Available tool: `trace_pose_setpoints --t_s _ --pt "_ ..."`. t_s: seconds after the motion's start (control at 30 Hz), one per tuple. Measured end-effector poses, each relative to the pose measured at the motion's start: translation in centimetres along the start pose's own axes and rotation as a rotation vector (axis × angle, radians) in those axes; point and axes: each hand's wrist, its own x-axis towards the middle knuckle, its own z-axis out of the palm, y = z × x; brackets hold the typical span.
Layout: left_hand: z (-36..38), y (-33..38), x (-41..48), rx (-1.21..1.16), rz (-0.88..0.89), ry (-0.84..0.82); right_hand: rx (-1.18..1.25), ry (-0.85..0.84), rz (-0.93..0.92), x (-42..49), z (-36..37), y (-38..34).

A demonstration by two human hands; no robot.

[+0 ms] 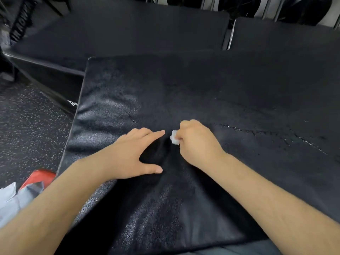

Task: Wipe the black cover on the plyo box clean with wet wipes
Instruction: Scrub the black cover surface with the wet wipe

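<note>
The black cover (211, 92) of the plyo box fills most of the view; its surface is wrinkled and shiny on the left and shows worn, cracked lines on the right. My right hand (198, 142) grips a small bunched white wet wipe (174, 139) and holds it down on the cover near the middle. My left hand (132, 155) lies flat on the cover just left of the wipe, fingers straight and thumb spread, pressing the material down.
More black padded boxes (128, 30) stand behind and to the right (285, 35). Speckled rubber floor (31, 126) lies to the left. A red packet (39, 178) and light cloth (11, 201) sit at the lower left. Weight plates stand at the back.
</note>
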Motion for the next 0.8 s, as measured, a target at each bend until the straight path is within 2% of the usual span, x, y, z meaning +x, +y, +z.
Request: trace_pose_setpoints --t_s 0.07,0.2,0.37,0.43,0.53,0.57,0.67,0.73,0.8 --pt "-0.4 0.0 1.0 0.062 -0.032 0.033 0.037 0.004 -0.01 -0.1 0.1 -0.3" --pt "-0.9 0.0 2.7 0.107 -0.134 -0.037 0.09 -0.082 -0.245 -2.5 1.0 -2.0" --pt "-0.8 -0.1 3.8 0.076 -0.16 -0.094 0.037 0.085 -0.018 3.1 0.5 2.1" --pt "-0.6 -0.5 3.5 0.072 -0.136 -0.081 0.07 0.097 -0.072 2.8 1.0 1.2" --pt "-0.6 -1.1 3.3 0.055 -0.105 -0.073 0.061 0.008 -0.245 1.1 1.7 -0.1" --pt "-0.9 -1.2 3.5 0.06 -0.102 -0.039 0.028 0.006 -0.228 2.0 1.4 0.7" --pt "-2.3 -1.4 4.8 0.097 -0.11 0.12 -0.056 0.137 -0.062 6.7 -0.5 4.2" --pt "-3.2 -1.4 6.1 0.123 -0.128 0.164 -0.041 0.179 0.017 8.2 -0.7 4.4" --pt "-3.6 -1.4 7.5 0.202 -0.178 0.158 -0.013 0.131 -0.079 7.7 0.3 2.4"
